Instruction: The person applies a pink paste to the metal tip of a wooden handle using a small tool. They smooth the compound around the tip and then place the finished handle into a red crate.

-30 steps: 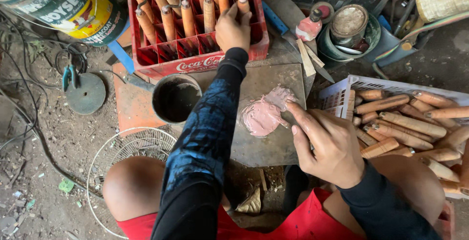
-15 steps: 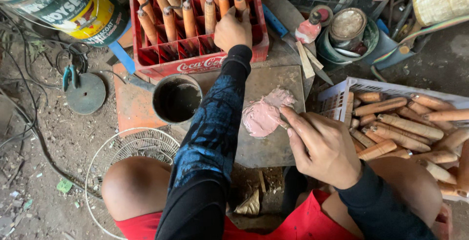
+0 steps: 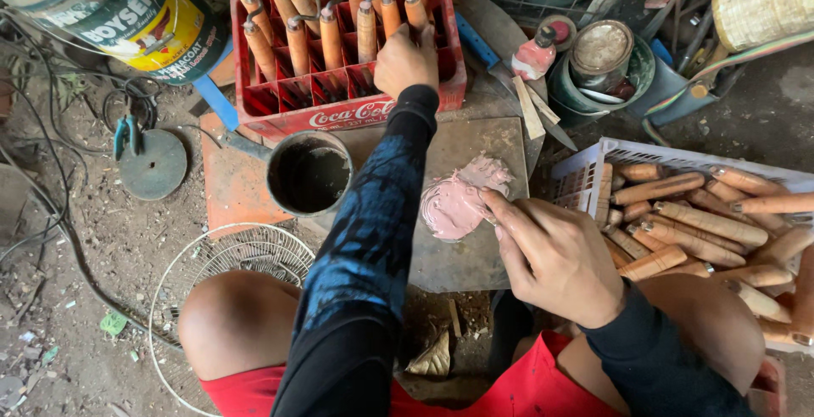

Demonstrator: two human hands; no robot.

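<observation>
My left hand (image 3: 405, 62) reaches forward into a red plastic crate (image 3: 339, 113) and closes on one of the wooden-handled tools (image 3: 415, 11) standing upright in its cells. My right hand (image 3: 555, 256) rests on a grey board (image 3: 500, 141) across my lap. Its bunched fingertips touch the right edge of a smear of pink putty (image 3: 454, 207). Whatever the fingers pinch is hidden beneath them.
A dark pot of liquid (image 3: 309, 175) stands left of the board. A white basket (image 3: 585, 181) of loose wooden handles (image 3: 704, 222) sits at my right. Behind are a paint bucket (image 3: 127, 10), tins (image 3: 600, 50), a small bottle (image 3: 536, 56) and a knife (image 3: 487, 52). A wire fan guard (image 3: 237, 256) lies by my left knee.
My right hand has slid a little left and forward onto the putty's edge. My left hand has stayed on the tool in the crate.
</observation>
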